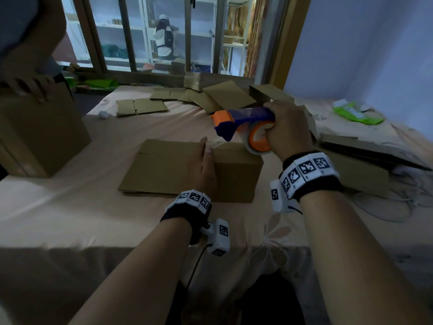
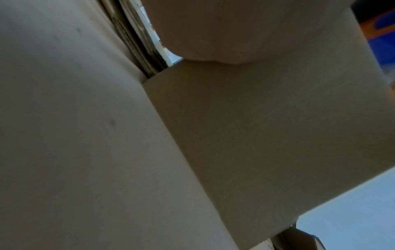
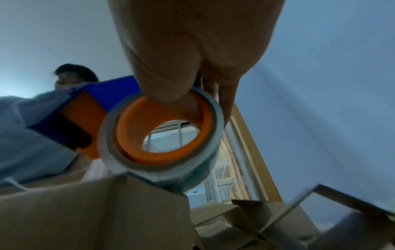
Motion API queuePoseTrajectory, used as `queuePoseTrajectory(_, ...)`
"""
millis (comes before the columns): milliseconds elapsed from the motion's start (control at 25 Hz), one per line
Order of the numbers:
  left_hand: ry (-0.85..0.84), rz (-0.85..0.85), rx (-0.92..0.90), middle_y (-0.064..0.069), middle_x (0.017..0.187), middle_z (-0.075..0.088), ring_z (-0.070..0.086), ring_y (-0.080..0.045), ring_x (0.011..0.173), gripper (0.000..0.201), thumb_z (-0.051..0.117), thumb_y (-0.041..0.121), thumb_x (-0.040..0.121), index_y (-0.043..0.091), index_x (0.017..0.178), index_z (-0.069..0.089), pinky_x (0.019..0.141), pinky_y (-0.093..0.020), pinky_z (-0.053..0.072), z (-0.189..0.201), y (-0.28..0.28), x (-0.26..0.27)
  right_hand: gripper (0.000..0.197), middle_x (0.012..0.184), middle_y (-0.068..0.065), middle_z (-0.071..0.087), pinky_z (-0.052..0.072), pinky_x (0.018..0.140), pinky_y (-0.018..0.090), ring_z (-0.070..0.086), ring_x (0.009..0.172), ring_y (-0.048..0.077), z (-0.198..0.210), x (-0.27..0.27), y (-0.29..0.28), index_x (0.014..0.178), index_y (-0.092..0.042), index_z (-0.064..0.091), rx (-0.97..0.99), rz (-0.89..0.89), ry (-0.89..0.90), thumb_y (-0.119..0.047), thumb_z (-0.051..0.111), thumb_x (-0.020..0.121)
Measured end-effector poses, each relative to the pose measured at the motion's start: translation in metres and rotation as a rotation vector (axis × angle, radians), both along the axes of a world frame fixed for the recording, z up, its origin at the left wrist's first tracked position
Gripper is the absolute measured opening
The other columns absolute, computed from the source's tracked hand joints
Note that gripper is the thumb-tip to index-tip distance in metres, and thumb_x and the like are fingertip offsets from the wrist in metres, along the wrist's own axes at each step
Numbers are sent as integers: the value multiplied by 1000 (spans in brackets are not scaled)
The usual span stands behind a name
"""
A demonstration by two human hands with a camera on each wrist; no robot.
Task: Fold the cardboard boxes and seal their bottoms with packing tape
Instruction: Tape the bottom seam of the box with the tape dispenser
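The right hand (image 1: 287,130) curls round the tape dispenser (image 1: 243,124), thumb hooked inside the orange core of the tape roll (image 3: 160,135), which touches the far top edge of the box (image 1: 234,174) at the middle of the table (image 1: 70,207). The left hand (image 1: 203,167) lies on the box with straight fingers, thumb (image 1: 207,146) pressing the clear tape end near that edge. Flat cardboard (image 1: 161,165) lies just left of the box.

My left hand (image 1: 204,165) lies over the box (image 1: 234,174), so I can't see the seam beneath it. My right hand (image 1: 287,130) hides the near half of the tape gun (image 1: 243,125); I can't make out where the tape (image 1: 219,143) leaves the roll. In the left wrist view, the box (image 2: 256,135) is blurred cardboard, cut off by the edges.
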State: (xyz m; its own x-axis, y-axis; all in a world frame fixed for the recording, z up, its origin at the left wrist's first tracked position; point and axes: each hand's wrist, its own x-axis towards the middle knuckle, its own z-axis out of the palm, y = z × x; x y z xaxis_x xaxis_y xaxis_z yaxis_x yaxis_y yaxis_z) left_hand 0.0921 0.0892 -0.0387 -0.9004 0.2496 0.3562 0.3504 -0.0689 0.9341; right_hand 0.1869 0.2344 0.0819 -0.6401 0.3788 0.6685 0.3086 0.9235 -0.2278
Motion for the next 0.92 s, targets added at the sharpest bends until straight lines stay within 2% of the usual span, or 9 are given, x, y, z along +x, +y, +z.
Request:
queuePoseTrajectory(80,2,-12,-44,-6,141,54,50,-19,126,63,32,49,91,20,144,49,98,-25,32,0,-1,0,35,109,10,65,39,78,29,61,101,28,6,-2,-5,116,-13,60,2,-61,-95,-1,60,83)
queuePoseTrajectory(160,-10,-31,-68,-4,145,50,47,-17,129,61,32,47,92,22,146,46,99,-24,30,-1,-3,-1,35,110,11,64,38,77,29,60,103,28,12,-3,-8,117,-12,59,-47,-70,-139,-2,59,84)
queuePoseTrajectory(280,-24,-35,-59,-2,145,51,48,-17,128,60,30,52,93,26,144,47,101,-27,32,-1,-4,-1,40,112,8,64,37,79,26,58,103,23,10,0,-9,119,-14,59,-188,-9,-89,1,60,82)
queuePoseTrajectory(360,-18,-26,-39,-3,143,53,49,-17,127,61,29,52,93,24,143,50,101,-27,33,0,-4,0,39,108,3,64,38,79,24,55,96,14,5,4,-9,116,-15,61,-242,26,6,3,60,82)
queuePoseTrajectory(480,-9,-29,-21,-5,142,54,50,-17,126,62,29,51,92,21,142,51,104,-29,37,1,-3,2,39,97,-7,58,36,75,10,51,91,6,-3,5,-2,113,-18,66,-308,46,116,6,58,83)
queuePoseTrajectory(600,4,-21,-12,-7,141,55,51,-19,126,63,30,50,92,17,142,52,109,-37,39,1,-2,1,41,95,-9,60,27,67,-4,52,90,4,-6,5,4,110,-18,69,-346,35,184,8,58,81)
queuePoseTrajectory(640,12,-21,-16,-7,140,55,51,-19,126,64,29,51,93,17,142,52,109,-37,39,2,-1,1,41,95,-8,62,29,69,-3,53,91,4,-8,5,7,110,-17,70,-348,31,200,8,57,80)
queuePoseTrajectory(760,13,-22,-26,-8,139,55,51,-18,123,63,28,50,93,19,142,51,105,-34,38,2,-2,4,39,100,-3,67,37,77,14,54,93,6,-9,7,8,110,-16,71,-309,21,219,6,57,80)
queuePoseTrajectory(920,-14,-3,7,-6,135,57,53,-19,119,70,26,62,88,25,141,52,104,-36,40,-2,-2,3,35,98,-4,67,39,78,20,57,91,9,-17,13,18,107,-16,72,-350,-55,256,2,63,79)
